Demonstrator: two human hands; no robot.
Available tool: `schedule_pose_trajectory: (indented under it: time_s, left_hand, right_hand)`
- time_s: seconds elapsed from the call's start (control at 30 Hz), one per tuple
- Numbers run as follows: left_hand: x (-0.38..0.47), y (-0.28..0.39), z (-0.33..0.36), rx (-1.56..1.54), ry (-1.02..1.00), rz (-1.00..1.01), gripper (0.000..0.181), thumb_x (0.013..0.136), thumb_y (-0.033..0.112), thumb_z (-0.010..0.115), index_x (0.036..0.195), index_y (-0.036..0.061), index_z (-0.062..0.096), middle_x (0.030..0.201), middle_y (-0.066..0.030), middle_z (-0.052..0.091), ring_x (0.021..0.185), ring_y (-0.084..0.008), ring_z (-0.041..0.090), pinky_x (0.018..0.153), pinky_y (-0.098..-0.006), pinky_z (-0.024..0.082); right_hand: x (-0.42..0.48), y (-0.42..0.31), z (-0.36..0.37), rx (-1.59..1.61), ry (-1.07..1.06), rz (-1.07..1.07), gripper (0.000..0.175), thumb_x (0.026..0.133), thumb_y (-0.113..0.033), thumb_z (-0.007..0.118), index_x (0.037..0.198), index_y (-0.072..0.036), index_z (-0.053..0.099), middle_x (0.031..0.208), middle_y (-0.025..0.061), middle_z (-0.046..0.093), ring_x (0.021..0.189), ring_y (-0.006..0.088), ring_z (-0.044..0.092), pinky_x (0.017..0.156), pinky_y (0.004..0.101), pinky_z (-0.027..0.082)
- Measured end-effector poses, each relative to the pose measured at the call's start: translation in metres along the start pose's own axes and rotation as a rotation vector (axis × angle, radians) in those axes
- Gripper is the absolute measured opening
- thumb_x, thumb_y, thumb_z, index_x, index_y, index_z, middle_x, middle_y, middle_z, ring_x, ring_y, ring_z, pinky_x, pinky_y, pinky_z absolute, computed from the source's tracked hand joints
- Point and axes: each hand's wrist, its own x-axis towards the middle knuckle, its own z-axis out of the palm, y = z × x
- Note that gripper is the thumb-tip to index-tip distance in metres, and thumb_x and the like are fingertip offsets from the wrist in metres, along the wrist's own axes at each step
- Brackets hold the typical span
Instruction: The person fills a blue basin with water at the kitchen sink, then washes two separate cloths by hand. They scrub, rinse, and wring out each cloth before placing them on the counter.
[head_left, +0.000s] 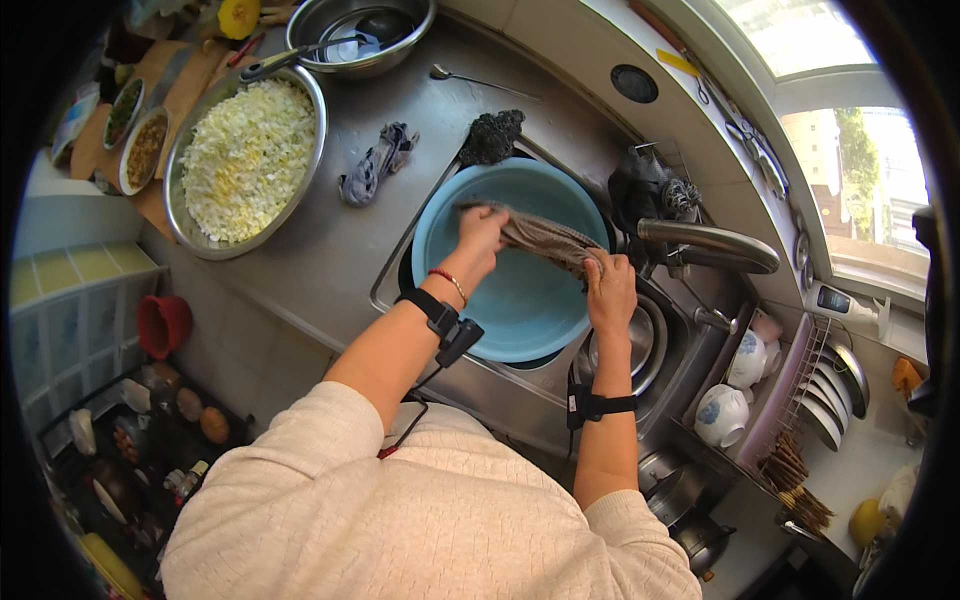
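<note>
Both my hands grip a wet-looking brown cloth (551, 238), stretched between them above a light blue plastic basin (517, 315). My left hand (482, 236) closes on its left part, with a short end sticking out past the fingers. At the right end, my right hand (609, 289) holds the cloth near the basin's right rim. Water seems to lie in the basin, which sits in the steel sink. A dark mesh bundle (491, 137) rests at the basin's back edge. To the left, a crumpled grey-blue cloth (375, 165) lies on the steel counter.
A steel bowl of chopped cabbage (251, 161) stands left, near a second steel bowl (360, 37) and a spoon (480, 81). The faucet (709, 244) arches at the right, above nested steel bowls (637, 341). Farther right are patterned bowls (721, 416) and a plate rack (821, 397).
</note>
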Motion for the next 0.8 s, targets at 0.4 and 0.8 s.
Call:
schedule_pose_trajectory:
  time_s: [0.4,0.8]
  left_hand:
    - [0.025,-0.021,-0.018,0.738,-0.047,0.097,0.052,0.087,-0.002,0.050,0.138,-0.0049,0.042,0.151,-0.0140,0.022,0.130,-0.0329,0.041,0.103,-0.0395,0.041]
    - [0.032,-0.028,-0.026,0.392,-0.178,0.004,0.072,0.091,0.020,0.060,0.147,-0.0055,0.025,0.159,-0.0180,0.008,0.141,-0.0359,0.026,0.104,-0.0421,0.040]
  right_hand:
    - [-0.024,-0.039,0.117,-0.060,-0.407,-0.300,0.078,0.070,-0.031,0.079,0.139,-0.017,0.046,0.155,0.0170,0.015,0.140,0.0466,0.016,0.107,0.0660,0.021]
    - [-0.019,-0.034,0.173,-0.083,-0.810,-0.034,0.087,0.084,-0.013,0.058,0.154,-0.024,0.008,0.160,0.0164,-0.001,0.145,0.0438,0.006,0.108,0.0657,0.020]
